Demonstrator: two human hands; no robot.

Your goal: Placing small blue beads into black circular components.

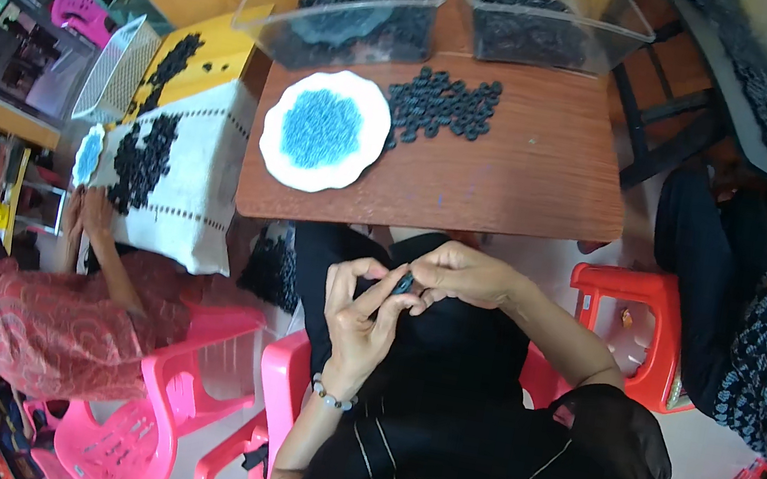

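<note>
Above my lap, my left hand (361,322) and my right hand (461,275) meet, their fingertips pinched on one small black ring-shaped piece (404,284). A bead bracelet circles my left wrist. Whether a blue bead sits in the piece is too small to tell. Just beyond my hands, on the brown wooden table (535,184), stands a white scalloped plate (276,156) heaped with tiny blue beads (321,128). Beside it to the right lies a loose spread of black ring-shaped pieces (442,102), like the one between my fingers.
Two clear plastic bins (362,33) of black pieces stand at the table's far edge. At left, a person in a red patterned top (54,327) works at a cloth-covered table (203,169). Another person sits at right near a red stool (635,282). Pink chairs (117,439) stand behind left.
</note>
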